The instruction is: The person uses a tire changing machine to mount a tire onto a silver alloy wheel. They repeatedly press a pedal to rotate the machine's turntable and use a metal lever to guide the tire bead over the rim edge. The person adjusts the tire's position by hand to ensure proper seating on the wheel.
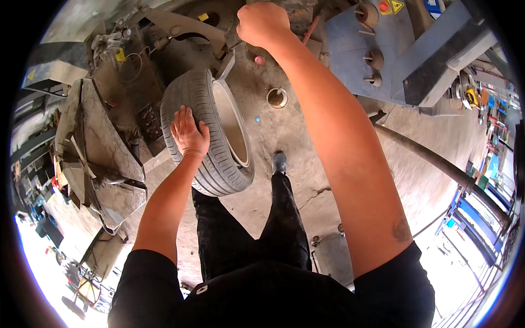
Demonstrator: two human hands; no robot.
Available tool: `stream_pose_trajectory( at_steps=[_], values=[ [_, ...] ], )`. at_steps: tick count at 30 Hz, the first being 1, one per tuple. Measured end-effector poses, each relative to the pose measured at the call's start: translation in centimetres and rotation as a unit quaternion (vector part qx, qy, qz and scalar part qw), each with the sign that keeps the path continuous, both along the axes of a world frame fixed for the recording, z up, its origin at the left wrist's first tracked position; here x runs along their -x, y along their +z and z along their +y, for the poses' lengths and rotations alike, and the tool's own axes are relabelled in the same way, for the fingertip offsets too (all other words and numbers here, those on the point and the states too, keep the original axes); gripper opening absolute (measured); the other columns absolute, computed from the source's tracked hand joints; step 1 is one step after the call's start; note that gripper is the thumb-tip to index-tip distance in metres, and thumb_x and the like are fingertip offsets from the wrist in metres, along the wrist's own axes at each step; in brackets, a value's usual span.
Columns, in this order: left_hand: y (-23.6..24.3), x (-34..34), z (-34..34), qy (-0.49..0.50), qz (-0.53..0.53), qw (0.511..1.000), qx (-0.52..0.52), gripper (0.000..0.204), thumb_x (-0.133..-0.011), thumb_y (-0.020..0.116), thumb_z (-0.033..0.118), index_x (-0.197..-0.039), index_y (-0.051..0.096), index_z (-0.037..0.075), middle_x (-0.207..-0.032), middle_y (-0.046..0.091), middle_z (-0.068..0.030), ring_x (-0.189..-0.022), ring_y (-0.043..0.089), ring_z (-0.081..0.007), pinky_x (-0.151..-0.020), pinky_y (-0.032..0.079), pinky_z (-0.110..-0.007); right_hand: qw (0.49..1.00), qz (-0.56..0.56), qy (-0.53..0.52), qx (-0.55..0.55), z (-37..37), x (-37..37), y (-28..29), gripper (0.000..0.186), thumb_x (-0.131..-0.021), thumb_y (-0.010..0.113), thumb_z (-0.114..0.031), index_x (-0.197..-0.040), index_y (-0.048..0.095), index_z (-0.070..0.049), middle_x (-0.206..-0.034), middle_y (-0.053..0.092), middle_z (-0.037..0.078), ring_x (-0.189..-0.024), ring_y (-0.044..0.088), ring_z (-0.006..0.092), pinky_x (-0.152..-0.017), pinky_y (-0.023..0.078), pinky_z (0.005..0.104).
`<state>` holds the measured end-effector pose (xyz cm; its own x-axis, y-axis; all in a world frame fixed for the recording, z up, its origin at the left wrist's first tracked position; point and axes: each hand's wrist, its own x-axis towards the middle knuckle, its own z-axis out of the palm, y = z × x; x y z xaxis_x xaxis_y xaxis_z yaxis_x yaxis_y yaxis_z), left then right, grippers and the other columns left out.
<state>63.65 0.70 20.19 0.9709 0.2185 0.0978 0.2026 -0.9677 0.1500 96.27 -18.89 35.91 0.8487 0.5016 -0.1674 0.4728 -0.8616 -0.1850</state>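
Note:
My left hand [190, 134] lies open with fingers spread on the tread of a black tire [219, 169], which stands upright with a light-coloured rim [236, 131] inside it. A metal plate [224, 65] touches or sits just behind the tire's top. My right hand [262, 24] is raised at the top of the view, fingers curled closed; what is inside them, if anything, is hidden. A metal arm [194, 30] of a machine lies left of that hand.
To the left is bulky grey machinery [104, 153]. At upper right stands a blue-grey machine panel [344, 54] with cone fittings. A long bar [426, 153] crosses the right side. A small metal cup [276, 100] is on the concrete floor [311, 213].

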Motion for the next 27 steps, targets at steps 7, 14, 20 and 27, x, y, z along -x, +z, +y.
stream_pose_trajectory(
  at_steps=[7, 14, 20, 27],
  values=[
    [0.1, -0.1, -0.1, 0.001, 0.005, 1.000, 0.003, 0.061, -0.094, 0.061, 0.029, -0.147, 0.054, 0.001, -0.161, 0.049, -0.0199, -0.150, 0.043, -0.0405, -0.124, 0.029, -0.058, 1.000, 0.010, -0.006, 0.003, -0.4, 0.5, 0.1, 0.020, -0.082, 0.067, -0.012, -0.094, 0.083, -0.009, -0.098, 0.080, 0.013, -0.093, 0.078, 0.0327, -0.072, 0.064, 0.0454],
    [-0.2, 0.1, 0.2, -0.002, 0.006, 1.000, -0.002, 0.062, -0.096, 0.060, 0.030, -0.149, 0.052, 0.001, -0.162, 0.048, -0.0197, -0.150, 0.042, -0.0410, -0.125, 0.028, -0.058, 1.000, 0.010, -0.016, 0.001, -0.3, 0.6, 0.2, 0.020, -0.082, 0.068, -0.012, -0.095, 0.083, -0.009, -0.100, 0.081, 0.013, -0.095, 0.079, 0.0322, -0.073, 0.064, 0.0444],
    [0.0, 0.2, 0.2, -0.001, 0.015, 1.000, 0.001, 0.062, -0.096, 0.060, 0.030, -0.150, 0.052, 0.001, -0.163, 0.047, -0.0197, -0.151, 0.041, -0.0411, -0.124, 0.029, -0.059, 1.000, 0.003, -0.015, -0.009, -0.1, 0.8, 0.6, 0.021, -0.083, 0.068, -0.011, -0.096, 0.084, -0.010, -0.101, 0.081, 0.013, -0.095, 0.079, 0.0318, -0.074, 0.064, 0.0441],
    [-0.4, 0.3, -0.2, 0.002, 0.005, 1.000, 0.005, 0.062, -0.096, 0.060, 0.029, -0.150, 0.052, 0.000, -0.163, 0.047, -0.0210, -0.151, 0.041, -0.0415, -0.125, 0.029, -0.059, 0.995, -0.048, -0.027, -0.080, 1.8, 3.0, 0.3, 0.019, -0.086, 0.065, -0.019, -0.090, 0.082, -0.010, -0.090, 0.079, 0.013, -0.087, 0.077, 0.0337, -0.071, 0.063, 0.0466]
  ],
)
